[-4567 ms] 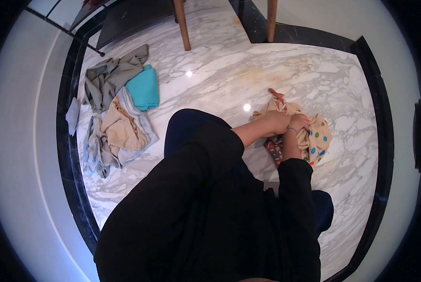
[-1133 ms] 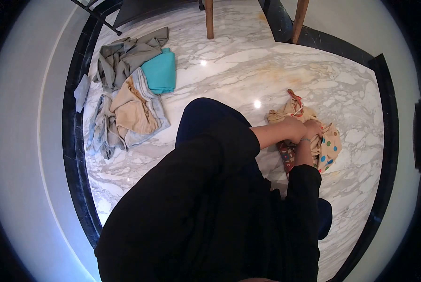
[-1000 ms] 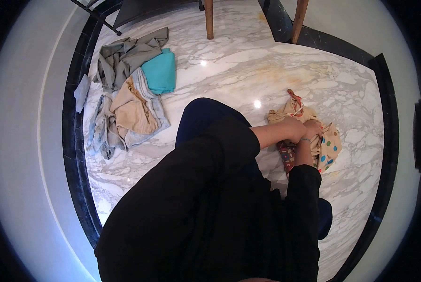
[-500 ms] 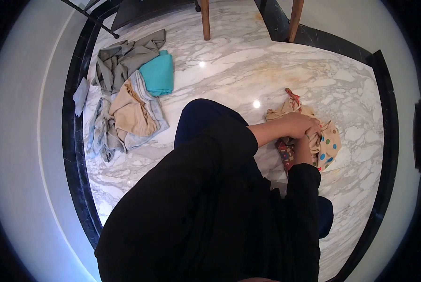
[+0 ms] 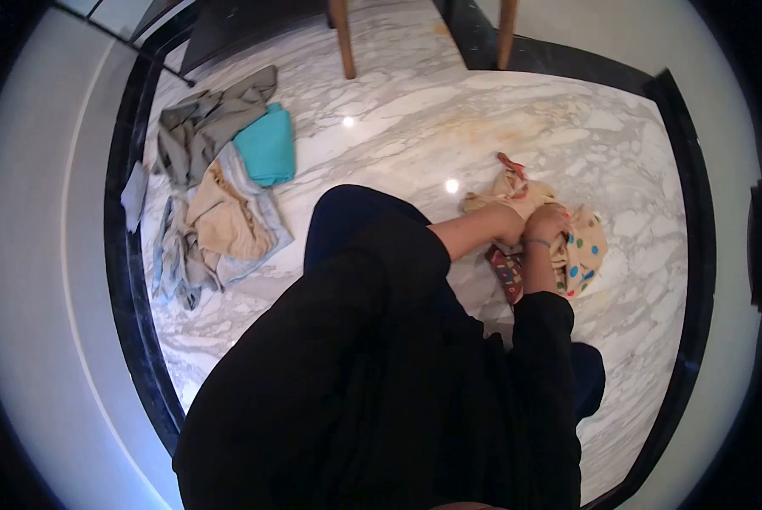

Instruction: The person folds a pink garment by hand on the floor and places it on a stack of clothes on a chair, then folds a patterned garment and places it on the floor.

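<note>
A crumpled beige cloth with coloured polka dots (image 5: pixel 581 249) lies on the white marble floor (image 5: pixel 449 119) to my right. Both hands are pressed into it. My left hand (image 5: pixel 506 224) grips the bunched fabric on its near-left side. My right hand (image 5: pixel 546 224), with a thin bracelet at the wrist, clutches the cloth just beside the left. A red patterned part of the cloth (image 5: pixel 507 272) shows under my right forearm. My black sleeves and dark trousers fill the lower middle of the view.
A heap of clothes lies at the left: grey garments (image 5: pixel 201 127), a folded teal piece (image 5: pixel 266 150), a tan piece (image 5: pixel 223 217). Two wooden furniture legs (image 5: pixel 342 38) stand at the back. A black border strip (image 5: pixel 128 255) edges the marble.
My hands have kept kneading the dotted cloth in the same spot; the two hands have drawn slightly apart. The view has shifted a little as my head moved.
</note>
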A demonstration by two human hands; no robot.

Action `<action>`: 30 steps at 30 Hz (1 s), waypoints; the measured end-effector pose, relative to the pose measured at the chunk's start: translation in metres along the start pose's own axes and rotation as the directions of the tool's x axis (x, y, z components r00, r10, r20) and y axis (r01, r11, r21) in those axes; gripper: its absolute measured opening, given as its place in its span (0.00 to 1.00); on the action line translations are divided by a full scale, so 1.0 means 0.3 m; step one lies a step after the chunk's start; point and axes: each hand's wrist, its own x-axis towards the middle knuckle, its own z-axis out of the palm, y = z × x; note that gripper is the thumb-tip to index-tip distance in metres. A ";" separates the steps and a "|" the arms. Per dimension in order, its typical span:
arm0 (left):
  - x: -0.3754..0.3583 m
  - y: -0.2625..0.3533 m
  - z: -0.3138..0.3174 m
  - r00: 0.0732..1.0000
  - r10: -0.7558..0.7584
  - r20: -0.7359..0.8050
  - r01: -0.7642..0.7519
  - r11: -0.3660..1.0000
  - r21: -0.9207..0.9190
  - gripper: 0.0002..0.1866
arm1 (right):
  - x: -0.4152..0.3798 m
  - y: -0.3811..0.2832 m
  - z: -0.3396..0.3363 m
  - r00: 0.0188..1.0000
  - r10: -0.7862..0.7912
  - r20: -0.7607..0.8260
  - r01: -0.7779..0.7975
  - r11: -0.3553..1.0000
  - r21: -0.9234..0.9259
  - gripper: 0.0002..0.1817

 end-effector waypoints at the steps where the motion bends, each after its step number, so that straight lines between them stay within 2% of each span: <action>1: 0.019 -0.021 0.004 0.998 -0.042 -0.036 0.042 0.999 -0.010 0.18 | -0.012 0.024 0.006 0.999 -0.003 -0.054 0.006 0.998 0.058 0.19; 3: 0.028 -0.067 0.014 0.963 -0.194 -0.187 0.175 0.978 -0.111 0.15 | -0.048 0.081 0.026 0.997 -0.061 -0.040 0.071 0.951 0.301 0.19; 4: 0.043 -0.090 0.003 0.950 -0.238 -0.204 0.217 0.969 -0.120 0.17 | -0.067 0.109 0.033 0.995 -0.089 -0.044 0.100 0.903 0.417 0.20; 5: 0.049 -0.099 -0.006 0.934 -0.282 -0.221 0.259 0.957 -0.131 0.19 | -0.094 0.156 -0.002 0.984 -0.166 0.059 0.113 0.852 0.511 0.21; 7: -0.012 -0.070 -0.022 0.800 -0.324 -0.505 0.290 0.946 -0.148 0.31 | -0.159 0.276 -0.093 0.913 -0.342 0.220 0.100 0.713 0.694 0.24; 10: -0.068 -0.050 -0.083 0.871 -0.331 -0.363 0.283 0.942 -0.180 0.42 | -0.276 0.380 0.003 0.865 -0.457 0.208 0.035 0.468 0.883 0.29; 13: 0.013 -0.115 0.034 0.859 -0.244 -0.451 0.260 0.965 -0.028 0.42 | -0.348 0.464 0.035 0.762 -0.599 0.248 -0.061 0.314 0.947 0.25; 14: 0.016 -0.114 0.029 0.895 -0.248 -0.371 0.247 0.968 -0.050 0.40 | -0.361 0.484 0.043 0.722 -0.645 0.250 -0.099 0.261 0.960 0.24; 16: 0.024 -0.118 0.008 0.950 -0.241 -0.200 0.228 0.970 -0.089 0.37 | -0.334 0.505 0.055 0.668 -0.720 0.188 0.008 0.259 0.966 0.19; 17: 0.022 -0.117 -0.002 0.952 -0.243 -0.188 0.224 0.968 -0.117 0.34 | -0.312 0.511 0.059 0.638 -0.754 0.158 0.060 0.253 0.966 0.16; 19: 0.017 -0.114 -0.030 0.955 -0.246 -0.169 0.216 0.960 -0.178 0.30 | -0.272 0.542 -0.001 0.799 -0.591 0.112 0.013 0.203 0.979 0.13; 22: -0.035 -0.072 -0.150 0.892 -0.306 -0.333 0.142 0.888 -0.437 0.23 | -0.222 0.643 -0.166 0.963 -0.255 0.081 -0.066 0.068 0.995 0.10; 23: -0.047 -0.072 -0.172 0.821 -0.128 -0.556 -0.080 0.939 -0.334 0.20 | -0.214 0.681 -0.216 0.988 -0.126 0.086 -0.086 0.007 0.996 0.09; 24: -0.055 -0.076 -0.192 0.678 0.059 -0.733 -0.278 0.943 -0.181 0.18 | -0.209 0.721 -0.253 0.993 -0.021 -0.118 0.119 0.021 0.993 0.09; 25: -0.059 -0.079 -0.216 0.472 0.240 -0.848 -0.438 0.899 0.011 0.17 | -0.201 0.760 -0.286 0.944 0.079 -0.321 0.316 0.060 0.947 0.08; 26: -0.068 -0.070 -0.237 0.535 0.262 -0.803 -0.544 0.834 -0.090 0.16 | -0.189 0.787 -0.298 0.843 0.170 -0.511 0.497 0.123 0.859 0.08; 27: -0.078 -0.058 -0.235 0.592 0.296 -0.750 -0.630 0.750 -0.201 0.14 | -0.198 0.810 -0.289 0.927 0.045 -0.373 0.371 0.045 0.928 0.08; 28: -0.091 -0.049 -0.232 0.716 0.303 -0.629 -0.609 0.711 -0.351 0.15 | -0.226 0.837 -0.272 0.971 -0.091 -0.223 0.222 -0.017 0.975 0.08; 29: -0.099 -0.046 -0.225 0.819 0.300 -0.489 -0.543 0.682 -0.490 0.16 | -0.241 0.859 -0.253 0.970 -0.233 -0.071 0.059 -0.059 0.997 0.09; 30: -0.111 -0.049 -0.221 0.935 0.252 -0.248 -0.353 0.706 -0.614 0.18 | -0.243 0.868 -0.215 0.910 -0.402 0.102 -0.073 0.087 0.994 0.11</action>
